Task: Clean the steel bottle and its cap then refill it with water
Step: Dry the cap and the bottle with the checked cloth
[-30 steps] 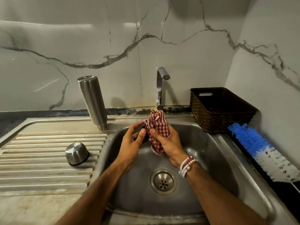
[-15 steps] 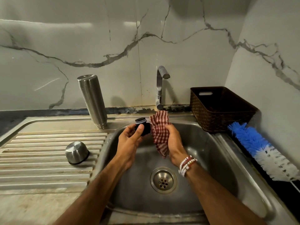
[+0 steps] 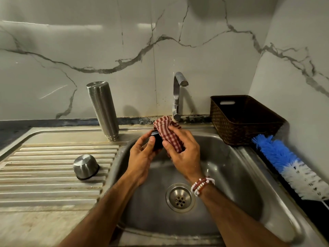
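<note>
Over the sink basin (image 3: 231, 175), my left hand (image 3: 142, 157) grips a small black stopper cap (image 3: 157, 141), mostly hidden by fingers and cloth. My right hand (image 3: 183, 152) presses a red-and-white checked cloth (image 3: 169, 134) around that cap. The steel bottle (image 3: 103, 107) stands upside down at the back of the drainboard, left of the tap (image 3: 178, 97). A steel cup lid (image 3: 85, 166) lies mouth down on the ribbed drainboard (image 3: 44, 175).
A dark woven basket (image 3: 245, 118) sits on the right of the sink rim. A blue-and-white bottle brush (image 3: 288, 164) lies along the right counter edge. The drain (image 3: 179, 197) is in the basin's middle. Marble walls close the back and right.
Half a second ago the cloth was pulled off and the black cap was exposed in my left hand; now my right hand has brought the cloth back over the cap.
</note>
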